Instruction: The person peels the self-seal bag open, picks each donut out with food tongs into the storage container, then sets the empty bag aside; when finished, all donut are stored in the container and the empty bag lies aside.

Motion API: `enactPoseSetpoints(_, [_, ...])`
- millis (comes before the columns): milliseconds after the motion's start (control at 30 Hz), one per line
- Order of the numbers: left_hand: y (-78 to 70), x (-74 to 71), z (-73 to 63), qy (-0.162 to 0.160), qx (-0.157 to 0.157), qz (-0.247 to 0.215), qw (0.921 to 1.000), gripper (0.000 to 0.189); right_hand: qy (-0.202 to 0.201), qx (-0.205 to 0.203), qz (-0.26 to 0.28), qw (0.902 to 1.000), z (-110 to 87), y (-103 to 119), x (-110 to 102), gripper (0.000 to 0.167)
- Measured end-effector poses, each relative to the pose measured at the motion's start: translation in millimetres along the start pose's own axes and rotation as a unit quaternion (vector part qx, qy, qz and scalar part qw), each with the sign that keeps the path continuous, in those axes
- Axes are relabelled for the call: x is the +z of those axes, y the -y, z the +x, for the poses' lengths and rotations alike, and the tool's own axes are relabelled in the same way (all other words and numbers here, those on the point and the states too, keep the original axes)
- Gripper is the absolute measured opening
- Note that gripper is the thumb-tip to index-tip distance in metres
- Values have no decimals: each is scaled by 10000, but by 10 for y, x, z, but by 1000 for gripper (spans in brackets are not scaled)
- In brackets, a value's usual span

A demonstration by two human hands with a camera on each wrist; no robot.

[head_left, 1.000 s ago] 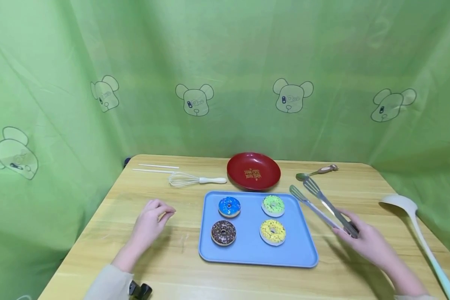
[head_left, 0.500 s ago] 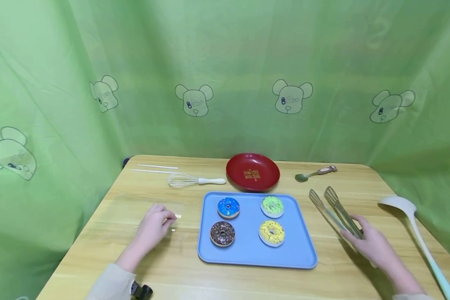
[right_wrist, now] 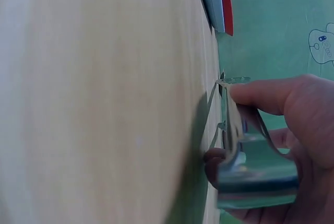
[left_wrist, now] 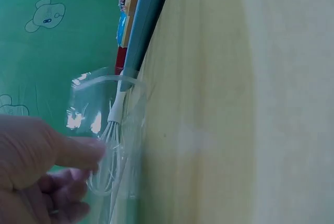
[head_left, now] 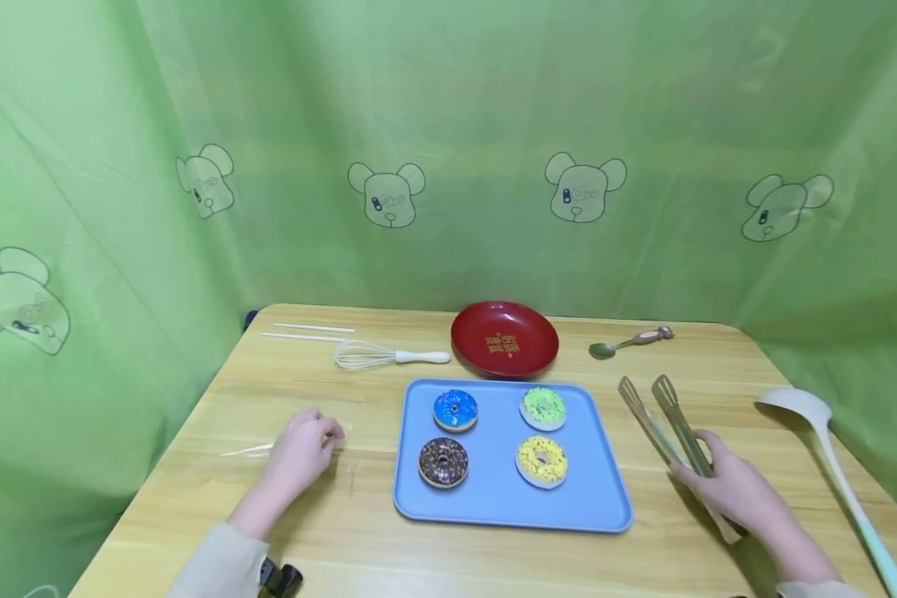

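Note:
My left hand is over the left side of the table, thumb and fingers pinching a clear plastic thing with a rounded rim. Its exact kind cannot be told; it barely shows in the head view. My right hand grips metal tongs to the right of the tray, their slotted ends apart and pointing away from me, with nothing between them. On the blue tray between the hands lie a blue donut, a chocolate donut, a green donut and a yellow donut.
Behind the tray stands a red plate. A whisk and white chopsticks lie at the back left. A spoon is at the back right, and a ladle lies along the right side. A green curtain surrounds the table.
The right hand has swung the tongs away from the tray's edge to the right and lowered them. The left hand has shifted slightly, and the clear plastic has tilted. The donuts have stayed put.

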State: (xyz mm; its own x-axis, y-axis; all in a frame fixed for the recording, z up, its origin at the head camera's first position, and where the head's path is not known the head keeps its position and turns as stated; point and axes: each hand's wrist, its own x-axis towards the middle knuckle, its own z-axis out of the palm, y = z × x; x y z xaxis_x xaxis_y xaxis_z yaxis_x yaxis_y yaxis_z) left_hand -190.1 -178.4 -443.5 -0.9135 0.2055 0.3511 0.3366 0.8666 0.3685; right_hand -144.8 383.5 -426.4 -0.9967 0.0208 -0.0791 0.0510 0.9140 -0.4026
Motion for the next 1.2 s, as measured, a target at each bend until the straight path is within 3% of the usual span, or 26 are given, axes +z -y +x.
enactPoseSetpoints(167, [1,3,-28,438,-184,54,9989,12,162,-45,-127,9998,22,5,25,89])
enactPoseSetpoints(533, [-135,3,19,-159,283,25,9995,12,491,-23,-238,9985,69,12,26,96])
enactPoseSetpoints(800, [-154,50,30,-52,185,-130,9997,12,512,-59,-221,9984,74,-14,35,95])
enactPoseSetpoints(1033, [-126,71,10,371,-126,-245,9989,9,535,-49,-138,9985,59,-16,23,94])
enactPoseSetpoints(1200, [-150,31,31,346,-107,-308,9989,7,492,-72,-201,9986,62,-11,2,90])
